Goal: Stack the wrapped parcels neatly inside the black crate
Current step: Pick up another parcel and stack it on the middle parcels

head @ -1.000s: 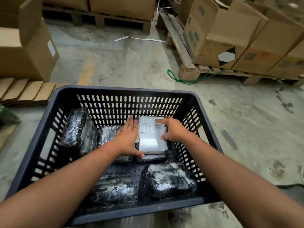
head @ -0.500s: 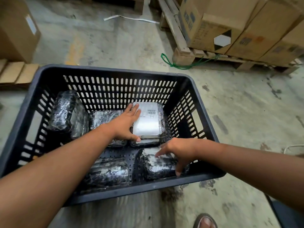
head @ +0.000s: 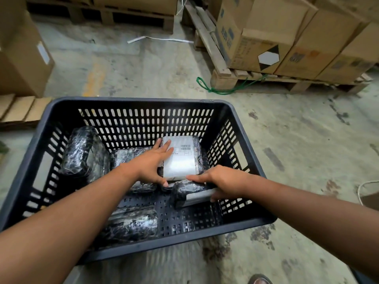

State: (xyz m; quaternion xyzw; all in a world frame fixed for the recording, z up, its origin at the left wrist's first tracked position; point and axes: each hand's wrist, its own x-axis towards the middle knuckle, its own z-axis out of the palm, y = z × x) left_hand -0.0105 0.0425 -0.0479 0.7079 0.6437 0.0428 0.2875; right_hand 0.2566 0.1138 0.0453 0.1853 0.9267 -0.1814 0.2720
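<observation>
The black slotted crate [head: 135, 103] stands on the concrete floor and holds several parcels in shiny black wrap. A parcel with a white label [head: 181, 158] lies at the back right, on top of another. My left hand [head: 152, 163] rests flat on its left edge, thumb at its near corner. My right hand [head: 220, 182] grips a black parcel [head: 190, 192] and holds it tilted above the crate floor, just in front of the labelled one. More parcels sit at the back left [head: 80, 152], the back middle [head: 127, 155] and the front left [head: 133, 223].
A wooden pallet [head: 223, 72] loaded with cardboard boxes [head: 264, 35] stands at the right rear, a green cord [head: 207, 87] trailing from it. Another box [head: 22, 56] and flat cardboard [head: 20, 109] lie at the left. My foot [head: 259, 280] shows at the bottom edge.
My right hand left the labelled parcel, reached to the front right parcel, took hold of it and lifted it toward the labelled stack. My left hand stayed on the labelled parcel.
</observation>
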